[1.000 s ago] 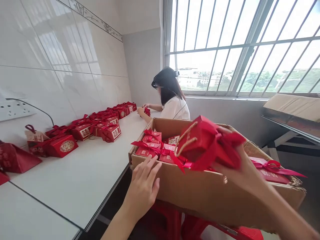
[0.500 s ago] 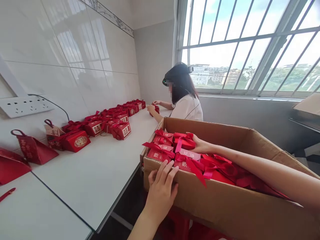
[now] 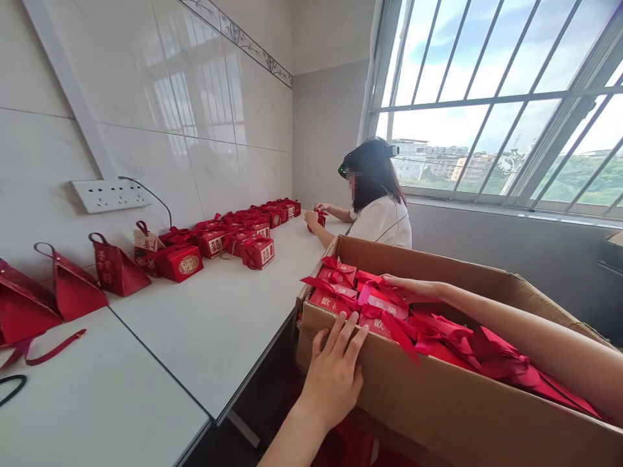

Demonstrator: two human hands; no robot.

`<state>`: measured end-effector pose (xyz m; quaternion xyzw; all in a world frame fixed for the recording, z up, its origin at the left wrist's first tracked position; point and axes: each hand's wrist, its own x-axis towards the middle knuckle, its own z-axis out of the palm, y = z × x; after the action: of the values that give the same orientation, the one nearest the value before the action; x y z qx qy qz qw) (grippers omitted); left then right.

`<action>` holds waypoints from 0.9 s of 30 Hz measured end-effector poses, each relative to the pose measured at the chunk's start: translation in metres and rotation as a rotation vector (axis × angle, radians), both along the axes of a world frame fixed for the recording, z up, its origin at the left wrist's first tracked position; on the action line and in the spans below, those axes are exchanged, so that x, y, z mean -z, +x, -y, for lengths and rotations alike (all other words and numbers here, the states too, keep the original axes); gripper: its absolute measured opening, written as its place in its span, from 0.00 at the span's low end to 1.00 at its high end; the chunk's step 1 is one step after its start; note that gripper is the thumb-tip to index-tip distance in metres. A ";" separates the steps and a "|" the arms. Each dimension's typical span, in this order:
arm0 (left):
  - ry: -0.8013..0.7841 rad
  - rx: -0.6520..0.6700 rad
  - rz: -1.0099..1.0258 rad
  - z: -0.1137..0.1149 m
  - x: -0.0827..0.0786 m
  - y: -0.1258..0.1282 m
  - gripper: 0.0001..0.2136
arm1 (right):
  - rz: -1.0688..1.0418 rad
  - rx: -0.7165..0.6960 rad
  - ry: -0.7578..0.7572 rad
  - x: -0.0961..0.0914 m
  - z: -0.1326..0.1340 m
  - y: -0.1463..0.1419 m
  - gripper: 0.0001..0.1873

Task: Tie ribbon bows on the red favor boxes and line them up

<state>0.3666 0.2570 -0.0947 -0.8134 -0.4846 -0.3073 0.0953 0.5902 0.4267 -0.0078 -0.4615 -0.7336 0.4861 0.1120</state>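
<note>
A cardboard box (image 3: 389, 383) stands in front of me with red gift boxes (image 3: 328, 299) packed inside, each tied with red ribbon. Against the near wall of the cardboard box rests my left hand (image 3: 335, 363), fingers spread and their tips at the rim. My right hand (image 3: 413, 290) reaches down inside and has its fingers around a red gift box (image 3: 367, 279) in the back row. Part of that gift box and some of my fingers are hidden. Loose ribbon ends (image 3: 406, 337) hang over the near rim beside my left hand.
On the white table (image 3: 233, 311), several red boxes (image 3: 180, 261) line the wall, with peaked red bags (image 3: 75, 285) and a ribbon strip (image 3: 58, 347) at left. A co-worker (image 3: 379, 201) handles a small red box (image 3: 316, 222) at the far end. A socket strip (image 3: 111, 196) is on the wall.
The gift box under my right hand has gone lower into the cardboard box. My left hand stays at the rim. The view has turned left, so everything appears shifted right.
</note>
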 end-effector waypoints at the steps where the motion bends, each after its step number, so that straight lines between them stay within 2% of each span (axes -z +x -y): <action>1: -0.002 0.014 -0.016 0.005 -0.001 -0.004 0.29 | -0.026 0.051 -0.018 -0.006 -0.002 0.000 0.28; 3: 0.015 0.044 -0.055 0.017 -0.003 -0.019 0.28 | -0.060 0.229 0.020 -0.022 -0.009 0.000 0.28; 5: 0.047 0.068 -0.100 0.032 -0.004 -0.040 0.24 | -0.073 0.399 0.190 -0.039 -0.018 -0.005 0.27; 6: 0.060 0.079 -0.119 0.040 -0.005 -0.053 0.22 | -0.075 0.441 0.274 -0.048 -0.022 -0.010 0.26; 9: 0.096 0.055 -0.123 0.066 -0.008 -0.099 0.17 | -0.060 0.431 0.446 -0.069 -0.029 -0.037 0.21; 13: 0.143 -0.112 -0.113 0.095 -0.008 -0.171 0.15 | 0.036 0.209 0.628 -0.080 -0.023 -0.106 0.17; 17: 0.164 -0.319 -0.098 0.124 0.004 -0.242 0.14 | 0.157 -0.086 0.736 -0.070 -0.014 -0.201 0.12; 20: 0.154 -0.503 0.017 0.149 0.011 -0.281 0.12 | 0.248 -0.216 0.733 -0.055 -0.019 -0.271 0.07; 23: 0.160 -0.674 0.141 0.169 0.009 -0.304 0.11 | 0.365 -0.199 0.691 -0.037 -0.035 -0.321 0.10; 25: 0.190 -0.727 0.158 0.178 0.007 -0.313 0.11 | 0.431 -0.120 0.659 -0.024 -0.047 -0.342 0.20; 27: 0.226 -0.719 0.116 0.182 0.006 -0.318 0.11 | 0.466 -0.020 0.633 -0.011 -0.059 -0.355 0.33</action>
<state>0.0488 0.0746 -0.1012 -0.5572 -0.7066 -0.3512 0.2587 0.2351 0.4854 0.0029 -0.4948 -0.8576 0.1191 0.0746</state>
